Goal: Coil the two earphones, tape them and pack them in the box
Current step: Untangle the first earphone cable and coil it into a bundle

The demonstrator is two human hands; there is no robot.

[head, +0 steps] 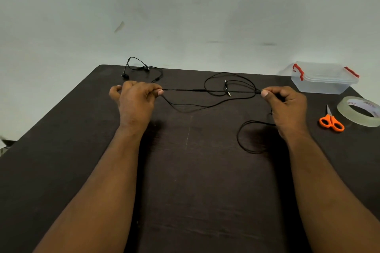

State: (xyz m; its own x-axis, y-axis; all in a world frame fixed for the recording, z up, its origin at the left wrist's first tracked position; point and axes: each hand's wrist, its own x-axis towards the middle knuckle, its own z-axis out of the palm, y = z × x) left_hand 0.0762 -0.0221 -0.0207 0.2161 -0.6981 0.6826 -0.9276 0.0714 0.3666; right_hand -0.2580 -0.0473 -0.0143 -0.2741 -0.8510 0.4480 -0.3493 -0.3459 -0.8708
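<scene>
thin black earphone cable [205, 90] stretches taut above the dark table, slack loops sagging below and a coil hanging at right. a second black earphone [139, 68] lies loose at the far edge, possibly tangled. clear box [322, 80], red latches, lid on, far right.

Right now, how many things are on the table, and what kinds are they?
Earphones: 2, the stretched cable and the loose cable, though they tangle
Scissors: 1
Tape roll: 1
Box: 1
Total: 5
</scene>
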